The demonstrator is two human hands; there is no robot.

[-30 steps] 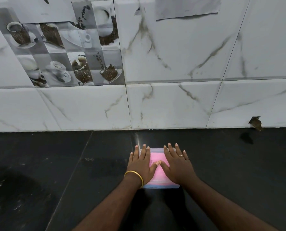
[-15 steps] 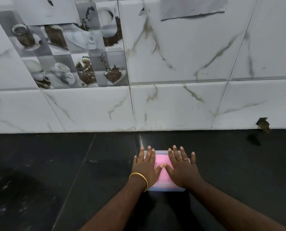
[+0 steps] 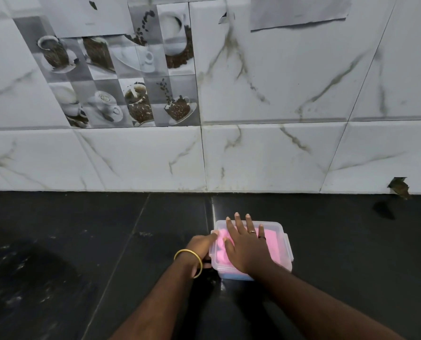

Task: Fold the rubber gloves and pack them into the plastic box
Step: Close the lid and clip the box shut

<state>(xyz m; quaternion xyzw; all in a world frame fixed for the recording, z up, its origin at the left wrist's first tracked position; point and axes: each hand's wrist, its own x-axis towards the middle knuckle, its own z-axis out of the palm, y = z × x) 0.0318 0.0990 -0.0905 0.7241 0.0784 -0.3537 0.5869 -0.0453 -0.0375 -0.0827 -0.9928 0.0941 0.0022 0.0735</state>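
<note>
A clear plastic box [image 3: 286, 241] with a lid on top sits on the black counter, close to the wall. Pink rubber gloves [image 3: 271, 238] show through the lid, and a blue edge shows at the box's near side. My right hand [image 3: 247, 246] lies flat on the lid with fingers spread, wearing rings. My left hand [image 3: 199, 250], with a gold bangle at the wrist, grips the box's left side, fingers curled at the edge clasp.
The black stone counter [image 3: 82, 253] stretches left and right of the box. A white marble-tiled wall [image 3: 278, 155] rises right behind it, with coffee-cup picture tiles at upper left. A chipped hole [image 3: 398, 186] marks the wall's base at right.
My left hand slid off the lid to the box's left side. My right hand moved to the lid's middle and pressed flat. The view shifted a little.
</note>
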